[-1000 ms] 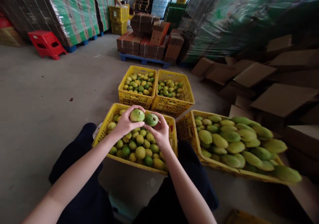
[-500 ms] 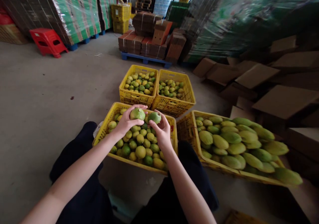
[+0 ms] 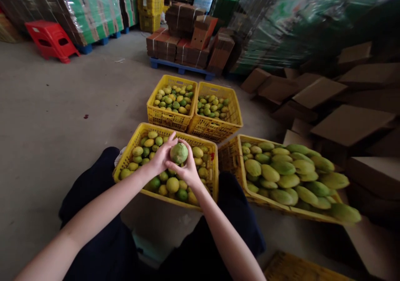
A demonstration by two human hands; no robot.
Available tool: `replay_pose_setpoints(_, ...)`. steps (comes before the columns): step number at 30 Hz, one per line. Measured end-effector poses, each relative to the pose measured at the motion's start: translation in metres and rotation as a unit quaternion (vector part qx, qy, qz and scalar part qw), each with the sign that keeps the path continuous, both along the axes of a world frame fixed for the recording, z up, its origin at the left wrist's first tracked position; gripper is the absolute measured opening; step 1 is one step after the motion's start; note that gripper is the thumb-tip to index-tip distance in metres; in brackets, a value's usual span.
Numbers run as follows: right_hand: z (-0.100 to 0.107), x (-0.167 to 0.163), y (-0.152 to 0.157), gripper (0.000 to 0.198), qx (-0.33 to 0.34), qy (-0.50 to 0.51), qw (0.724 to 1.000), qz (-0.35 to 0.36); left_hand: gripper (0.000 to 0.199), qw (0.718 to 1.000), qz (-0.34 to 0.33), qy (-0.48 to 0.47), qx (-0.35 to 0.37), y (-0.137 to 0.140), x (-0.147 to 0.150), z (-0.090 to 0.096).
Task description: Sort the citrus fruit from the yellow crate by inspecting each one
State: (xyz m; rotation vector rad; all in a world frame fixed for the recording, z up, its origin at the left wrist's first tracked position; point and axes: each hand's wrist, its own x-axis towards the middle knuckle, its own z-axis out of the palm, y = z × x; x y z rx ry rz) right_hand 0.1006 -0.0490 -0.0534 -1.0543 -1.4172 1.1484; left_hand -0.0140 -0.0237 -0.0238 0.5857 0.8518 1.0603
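My left hand (image 3: 161, 156) and my right hand (image 3: 189, 170) are closed around one round, pale green fruit (image 3: 179, 153). The fruit's stem end faces up, its thumb-side edges covered by my fingers. Both hands are above a yellow plastic crate (image 3: 212, 172), which stands between my knees. Inside it lie many smaller green and yellow, lemon-like fruits (image 3: 172, 185). My forearms and hands cover part of the crate's contents. Whether a second fruit is behind my fingers, I cannot tell.
To the right, another yellow crate (image 3: 242, 164) is heaped with long green papayas (image 3: 289, 180). Two yellow crates (image 3: 168, 123) of fruit stand just ahead. Beyond are flattened cartons (image 3: 162, 46) on a blue pallet, a red stool (image 3: 51, 39), and loose cardboard boxes (image 3: 353, 125).
Half a second ago each hand held its own green fruit, side by side. Now the hands have come together around a single visible fruit, and the view has shifted slightly.
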Motion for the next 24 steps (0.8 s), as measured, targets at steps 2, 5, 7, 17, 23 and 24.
replay_pose_setpoints(2,0.001,-0.004,-0.002,0.063,0.055,-0.026,0.998,-0.029,0.066,1.0,0.02,0.001,-0.012,0.004,-0.002,-0.003)
replay_pose_setpoints(5,0.002,-0.009,-0.004,0.054,0.086,-0.021,0.995,-0.039,0.058,1.0,0.017,0.017,-0.001,0.009,-0.005,-0.006)
replay_pose_setpoints(7,0.004,-0.009,-0.004,0.056,0.061,0.015,0.997,-0.034,0.053,0.999,-0.015,0.032,0.008,0.014,-0.01,-0.005)
replay_pose_setpoints(17,0.042,0.023,0.011,0.053,0.01,0.091,0.991,-0.098,0.053,0.936,-0.069,0.22,0.265,0.024,-0.041,0.03)
replay_pose_setpoints(23,0.039,0.026,0.016,0.041,0.093,0.006,0.986,-0.136,0.051,0.921,-0.039,0.213,0.324,0.016,-0.036,0.03)
replay_pose_setpoints(24,0.038,0.024,0.015,0.041,0.094,0.006,0.987,-0.133,0.05,0.921,-0.041,0.208,0.328,0.016,-0.034,0.029)
